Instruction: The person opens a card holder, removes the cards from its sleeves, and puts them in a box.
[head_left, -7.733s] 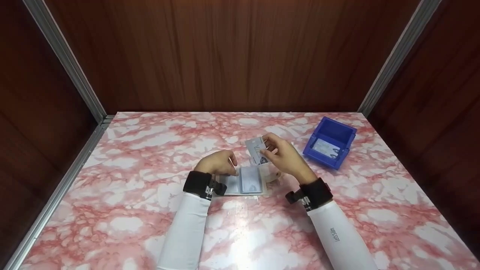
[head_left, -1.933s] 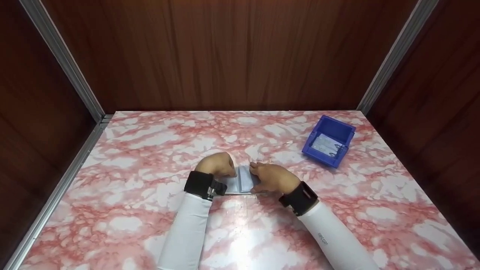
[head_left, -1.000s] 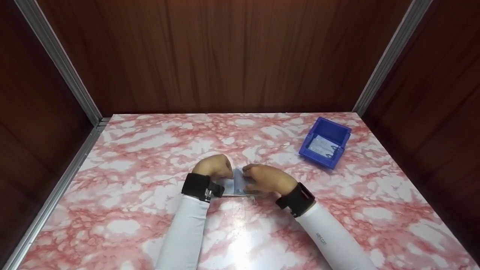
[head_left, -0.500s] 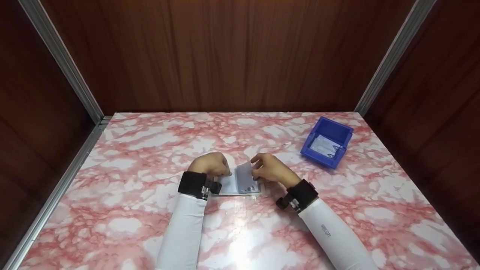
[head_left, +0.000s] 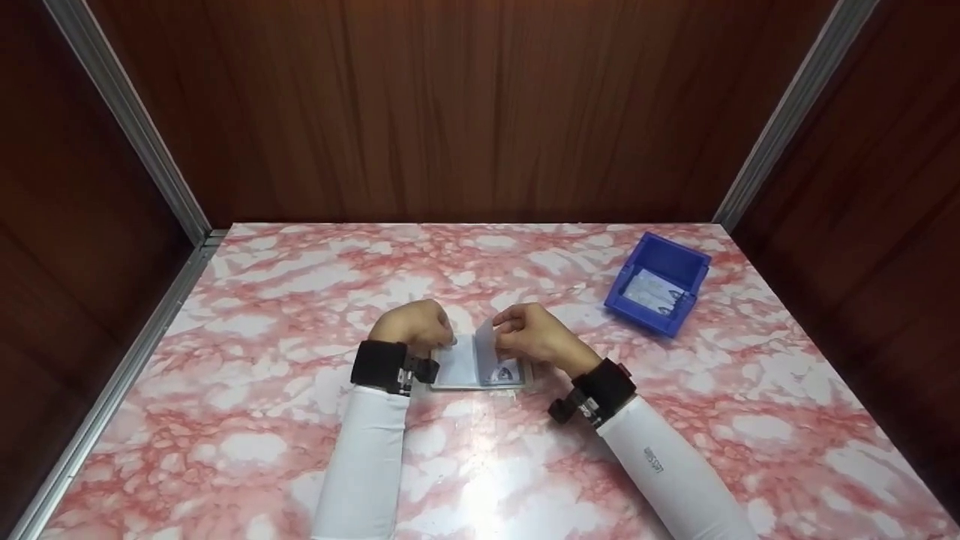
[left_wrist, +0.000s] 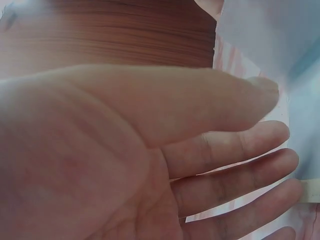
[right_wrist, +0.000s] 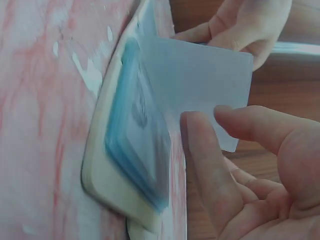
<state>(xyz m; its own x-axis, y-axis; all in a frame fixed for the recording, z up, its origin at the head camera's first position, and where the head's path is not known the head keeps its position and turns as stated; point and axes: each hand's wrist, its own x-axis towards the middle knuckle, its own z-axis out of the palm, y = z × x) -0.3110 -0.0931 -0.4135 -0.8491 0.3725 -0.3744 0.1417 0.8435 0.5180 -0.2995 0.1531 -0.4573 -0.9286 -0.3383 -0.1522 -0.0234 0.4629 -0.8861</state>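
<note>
An open card holder booklet (head_left: 527, 373) with clear sleeve pages and a cream cover lies on the table between my hands. One translucent sleeve page (right_wrist: 205, 70) stands up from the spine, tilted leftwards. My right hand (head_left: 538, 339) is on that page's right side; its thumb and index finger are apart and touch the page. Under the raised page, a printed card (head_left: 505, 373) shows in the right-hand stack. My left hand (head_left: 412, 324) stays at the booklet's left edge, its fingers (left_wrist: 235, 180) extended and its fingertips by the left page (head_left: 459, 361).
A blue plastic bin (head_left: 643, 318) stands at the back right, with printed cards (head_left: 654, 291) inside. The table (head_left: 300, 465) has a pink and white marbled top. Brown wood-grain panels (head_left: 480, 112) enclose the back and sides.
The card in my right hand 7.7 seconds ago is no longer in it. Since then, my right hand has lifted a sleeve page and swung it leftwards. My left hand has shifted slightly left.
</note>
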